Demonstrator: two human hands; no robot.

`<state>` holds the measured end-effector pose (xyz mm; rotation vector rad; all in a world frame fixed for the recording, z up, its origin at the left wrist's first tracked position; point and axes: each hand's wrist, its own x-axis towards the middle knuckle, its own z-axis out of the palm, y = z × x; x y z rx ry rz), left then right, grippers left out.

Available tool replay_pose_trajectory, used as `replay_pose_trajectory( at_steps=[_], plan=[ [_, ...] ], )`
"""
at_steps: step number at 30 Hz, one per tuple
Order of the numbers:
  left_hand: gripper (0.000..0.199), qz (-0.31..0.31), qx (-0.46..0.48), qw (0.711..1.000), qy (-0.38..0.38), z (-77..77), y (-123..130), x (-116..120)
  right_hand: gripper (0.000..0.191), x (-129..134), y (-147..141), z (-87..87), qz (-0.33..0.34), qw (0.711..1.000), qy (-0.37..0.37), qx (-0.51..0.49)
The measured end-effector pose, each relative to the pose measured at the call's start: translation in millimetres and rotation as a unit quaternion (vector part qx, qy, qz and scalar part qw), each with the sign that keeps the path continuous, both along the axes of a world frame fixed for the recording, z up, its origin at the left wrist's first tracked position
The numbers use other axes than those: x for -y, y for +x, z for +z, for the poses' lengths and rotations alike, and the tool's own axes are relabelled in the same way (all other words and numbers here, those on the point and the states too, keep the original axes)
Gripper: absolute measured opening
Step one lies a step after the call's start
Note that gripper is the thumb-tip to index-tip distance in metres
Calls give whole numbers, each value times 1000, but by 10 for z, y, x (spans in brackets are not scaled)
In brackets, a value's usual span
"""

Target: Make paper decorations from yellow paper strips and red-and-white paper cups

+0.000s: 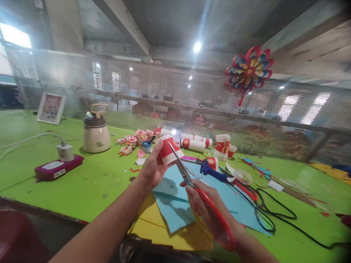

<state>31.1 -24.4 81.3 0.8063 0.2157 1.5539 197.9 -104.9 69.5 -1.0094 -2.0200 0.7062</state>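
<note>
Open left of the blue paper (173,208), cluttered right
Bare green tabletop (104,186) left of the paper offers passage; a blue tool (216,173) and looped cord (259,206) obstruct its right, stacked cups (194,143) its far side, scissors (187,178) the air above.

At the frame's centre, long scissors (188,178) are showing shiny metal blades and smooth red plastic handles; the tapered red-and-white paper cup (169,149) is looking smooth, flat light-blue paper sheets (176,216) matt, the green worktop (110,190) glossy.
</note>
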Motion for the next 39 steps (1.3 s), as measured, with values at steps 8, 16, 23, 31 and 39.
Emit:
replay_pose_trajectory(
  at_steps=[8, 16, 23, 31, 39],
  plan=[
    [40, -68, -255, 962, 71, 302, -543, -166, 29, -111, 237, 288, 19, 995, 12, 99],
    [46, -155, -384, 900, 135, 411, -666, -291, 29, -198, 356, 308, 42, 992, 3, 120],
    [45, -87, -309, 937, 137, 320, -808, -360, 33, -304, 472, 254, 8, 987, 9, 160],
    [53, 101, -276, 951, 98, 226, -889, -437, 36, -291, 374, 225, -41, 987, 47, 145],
    [55, 174, -307, 932, 82, 102, -565, -478, 41, -265, 177, 46, -110, 972, 92, 187]
  ],
)
